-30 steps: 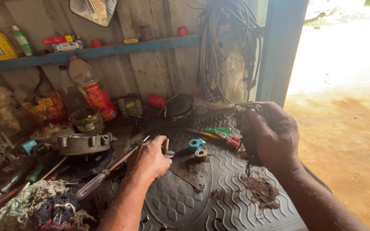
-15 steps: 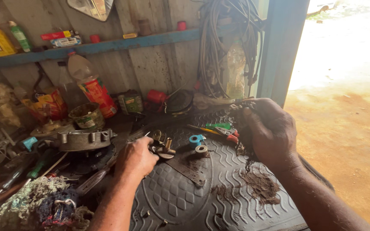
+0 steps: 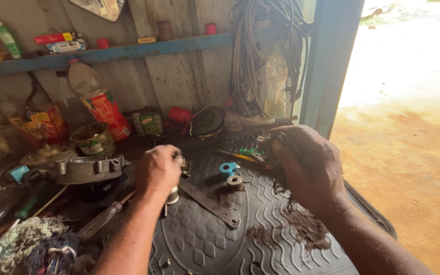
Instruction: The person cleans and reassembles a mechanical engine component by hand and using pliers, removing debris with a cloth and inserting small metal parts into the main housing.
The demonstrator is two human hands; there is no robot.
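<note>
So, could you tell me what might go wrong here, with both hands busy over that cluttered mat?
1. The left hand closes over a small metal part; on the ribbed rubber mat it could roll off into the clutter.
2. The right hand grips a dark, greasy piece near the mat's far edge; it might slip from the fingers.
3. The flat metal bar and the two small tape rolls lie loose between the hands and could be knocked aside.
</note>
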